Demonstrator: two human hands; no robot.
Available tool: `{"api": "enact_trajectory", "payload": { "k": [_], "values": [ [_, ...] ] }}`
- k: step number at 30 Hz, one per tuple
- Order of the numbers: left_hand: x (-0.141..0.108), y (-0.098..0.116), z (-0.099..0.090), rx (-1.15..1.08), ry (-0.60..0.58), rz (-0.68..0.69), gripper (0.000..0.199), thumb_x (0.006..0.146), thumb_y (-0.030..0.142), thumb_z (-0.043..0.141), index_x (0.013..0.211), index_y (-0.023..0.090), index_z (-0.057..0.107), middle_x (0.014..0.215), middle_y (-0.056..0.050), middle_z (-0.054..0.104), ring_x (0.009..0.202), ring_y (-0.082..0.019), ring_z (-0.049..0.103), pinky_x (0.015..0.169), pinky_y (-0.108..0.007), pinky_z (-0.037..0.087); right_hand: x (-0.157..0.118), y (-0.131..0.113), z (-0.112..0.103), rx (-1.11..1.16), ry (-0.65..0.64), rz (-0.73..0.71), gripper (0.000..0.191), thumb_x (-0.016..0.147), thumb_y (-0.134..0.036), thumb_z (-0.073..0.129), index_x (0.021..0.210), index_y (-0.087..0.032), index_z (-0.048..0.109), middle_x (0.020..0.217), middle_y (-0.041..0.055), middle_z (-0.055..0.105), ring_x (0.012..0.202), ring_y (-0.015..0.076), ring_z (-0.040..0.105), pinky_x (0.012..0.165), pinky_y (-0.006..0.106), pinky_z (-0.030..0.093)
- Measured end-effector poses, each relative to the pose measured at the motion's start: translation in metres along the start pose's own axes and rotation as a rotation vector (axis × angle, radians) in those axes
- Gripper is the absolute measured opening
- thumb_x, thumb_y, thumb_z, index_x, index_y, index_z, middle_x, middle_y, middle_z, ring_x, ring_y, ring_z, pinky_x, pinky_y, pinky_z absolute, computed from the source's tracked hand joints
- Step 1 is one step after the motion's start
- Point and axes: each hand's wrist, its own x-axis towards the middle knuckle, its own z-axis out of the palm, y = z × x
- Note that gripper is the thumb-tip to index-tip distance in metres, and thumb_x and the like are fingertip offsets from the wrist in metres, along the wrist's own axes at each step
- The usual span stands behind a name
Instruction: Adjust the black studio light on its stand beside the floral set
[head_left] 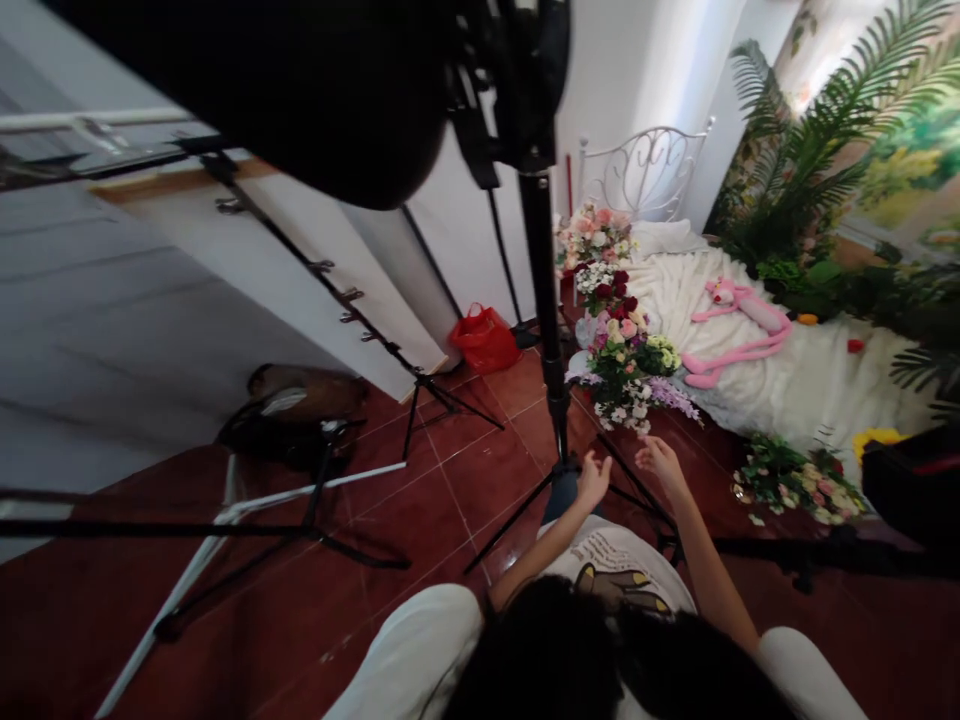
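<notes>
My left hand point(595, 481) is raised in front of my body, its fingers loosely bent and apart, with nothing seen in it. Close by on the right, my right hand point(659, 459) is held up with its fingers stretched out, also without anything visible in it. A gap separates the two hands. Nearest to my left hand is a black light stand point(553, 370), whose pole rises just beyond it and whose legs spread over the floor. Atop this stand, a large dark fixture point(360, 90) fills the upper left. Artificial flowers point(626, 345) stand beyond my right hand.
A bed with a white fluffy cover point(817, 390) holds a pink plush toy point(761, 312). Left of me are a white metal stand point(225, 518), a black tripod point(427, 385) and a red plastic bag point(486, 340). More flowers point(806, 485) lie right, on reddish tiles point(480, 475).
</notes>
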Motion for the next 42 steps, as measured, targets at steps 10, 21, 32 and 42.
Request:
{"api": "enact_trajectory", "payload": {
  "k": [10,21,32,42],
  "values": [
    [-0.051,0.09,0.146,0.055,-1.013,0.589,0.04,0.093,0.045,0.04,0.116,0.018,0.059,0.117,-0.01,0.064,0.113,-0.021,0.056,0.104,-0.04,0.04,-0.124,0.067,-0.099,0.348,0.572,0.092,0.016,0.075,-0.034,0.067,0.082,-0.02,0.063,0.061,0.0017,0.067,0.05,0.0142,0.065,0.048,0.023,0.053],
    [-0.11,0.117,0.226,-0.05,-1.273,0.439,0.039,0.09,0.048,0.046,0.103,0.015,0.061,0.102,-0.008,0.065,0.097,-0.019,0.059,0.094,-0.034,0.044,-0.191,0.048,-0.119,0.755,0.702,-0.193,0.032,0.09,-0.043,0.044,0.096,-0.02,0.065,0.083,0.0072,0.072,0.07,0.0152,0.07,0.067,0.026,0.058],
    [-0.114,0.113,0.23,-0.096,-1.186,0.453,0.047,0.083,0.059,0.051,0.087,0.014,0.063,0.083,-0.007,0.066,0.08,-0.017,0.06,0.078,-0.03,0.047,-0.189,0.032,-0.136,0.435,0.952,-0.268,0.032,0.067,-0.044,0.077,0.07,-0.02,0.055,0.065,0.0017,0.066,0.062,0.017,0.068,0.063,0.028,0.059],
    [-0.113,0.108,0.233,-0.068,-1.166,0.42,0.041,0.084,0.055,0.052,0.081,0.015,0.061,0.078,-0.006,0.064,0.077,-0.018,0.061,0.078,-0.032,0.049,-0.205,0.007,-0.139,-0.392,1.214,-0.443,0.038,0.074,-0.044,0.069,0.101,-0.02,0.058,0.097,0.0084,0.067,0.085,0.0209,0.063,0.078,0.033,0.052]
  ]
}}
